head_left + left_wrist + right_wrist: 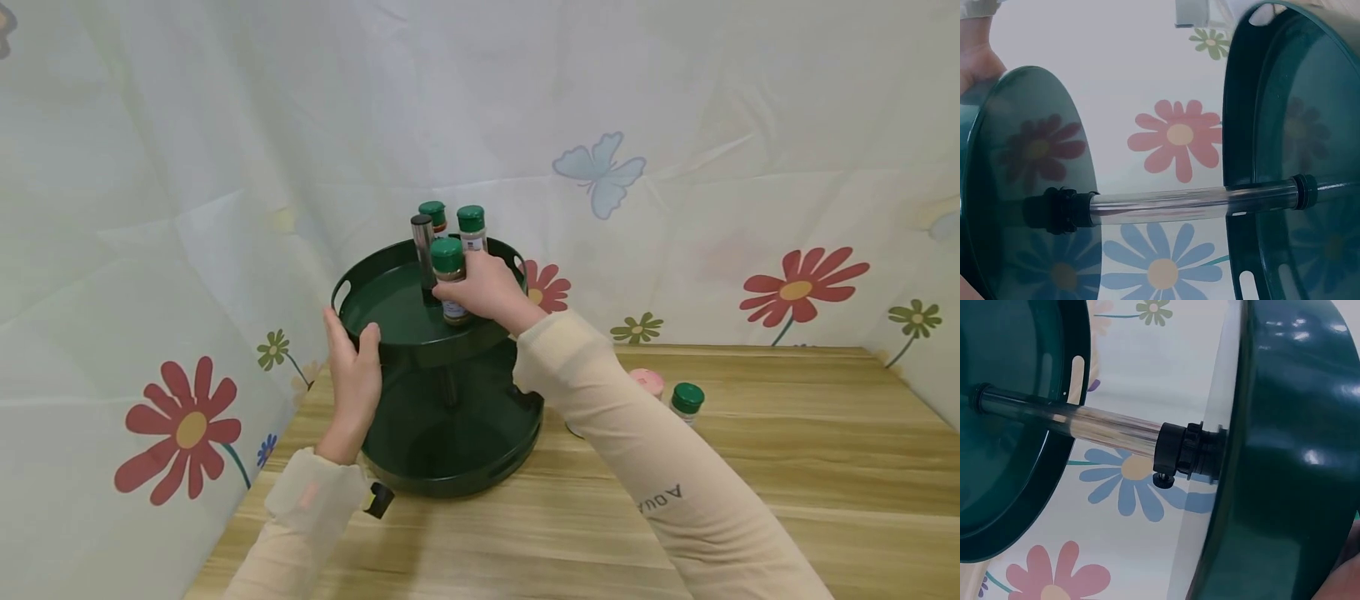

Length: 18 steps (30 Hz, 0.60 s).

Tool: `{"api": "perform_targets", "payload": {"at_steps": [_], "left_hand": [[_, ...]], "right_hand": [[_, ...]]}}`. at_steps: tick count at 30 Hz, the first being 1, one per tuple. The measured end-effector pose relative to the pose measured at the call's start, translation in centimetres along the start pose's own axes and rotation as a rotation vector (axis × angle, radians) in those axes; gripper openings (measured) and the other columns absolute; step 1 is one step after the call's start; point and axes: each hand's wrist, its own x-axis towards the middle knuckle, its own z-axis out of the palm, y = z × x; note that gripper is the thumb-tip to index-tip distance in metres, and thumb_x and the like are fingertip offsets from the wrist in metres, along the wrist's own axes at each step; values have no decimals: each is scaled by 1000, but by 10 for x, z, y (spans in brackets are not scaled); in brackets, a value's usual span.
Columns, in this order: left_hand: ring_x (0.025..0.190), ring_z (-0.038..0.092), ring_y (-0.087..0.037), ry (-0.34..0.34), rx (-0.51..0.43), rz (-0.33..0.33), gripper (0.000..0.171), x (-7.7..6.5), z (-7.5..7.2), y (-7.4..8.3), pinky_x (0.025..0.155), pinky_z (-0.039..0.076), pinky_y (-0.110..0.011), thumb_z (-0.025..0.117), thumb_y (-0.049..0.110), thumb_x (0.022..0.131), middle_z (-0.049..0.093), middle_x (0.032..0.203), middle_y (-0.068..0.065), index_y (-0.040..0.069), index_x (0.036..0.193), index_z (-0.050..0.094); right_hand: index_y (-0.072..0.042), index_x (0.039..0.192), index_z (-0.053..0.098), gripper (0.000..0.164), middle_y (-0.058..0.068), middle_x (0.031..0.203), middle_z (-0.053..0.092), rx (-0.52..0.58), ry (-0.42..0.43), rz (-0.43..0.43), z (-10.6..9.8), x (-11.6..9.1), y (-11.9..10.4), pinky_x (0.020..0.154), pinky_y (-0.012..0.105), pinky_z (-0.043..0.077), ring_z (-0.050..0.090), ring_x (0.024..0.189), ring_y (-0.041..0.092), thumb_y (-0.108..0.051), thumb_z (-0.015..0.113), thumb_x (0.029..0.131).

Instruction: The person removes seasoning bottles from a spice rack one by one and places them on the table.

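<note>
A green-capped spice jar (448, 255) stands upright over the front right of the upper tray (390, 321), and my right hand (489, 287) grips it from the right. The tray is the top level of a dark green two-tier round rack. At the tray's left front rim is my left hand (354, 382), fingers and thumb extended along the outside. Behind the held jar stand two more green-capped jars, one at the back (432, 212) and one to the right (472, 221), beside the metal centre post (423, 242).
The lower tray (420, 450) rests on the wooden table. To the right, partly behind the right sleeve, are a pink-lidded container (647, 382) and another green-capped jar (687, 400). A flowered curtain (712, 208) hangs close behind and at the left.
</note>
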Motion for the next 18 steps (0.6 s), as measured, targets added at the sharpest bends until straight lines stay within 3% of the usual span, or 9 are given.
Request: {"api": "perform_targets", "payload": {"at_steps": [18], "left_hand": [[134, -8, -10, -4, 1, 7, 70, 1, 0, -3, 111, 1, -39, 35, 37, 94, -11, 151, -2, 16, 143, -10]], "right_hand": [[-7, 114, 51, 41, 9, 114, 60, 97, 77, -15, -3, -2, 2, 89, 43, 46, 56, 98, 22, -29, 61, 82]]}}
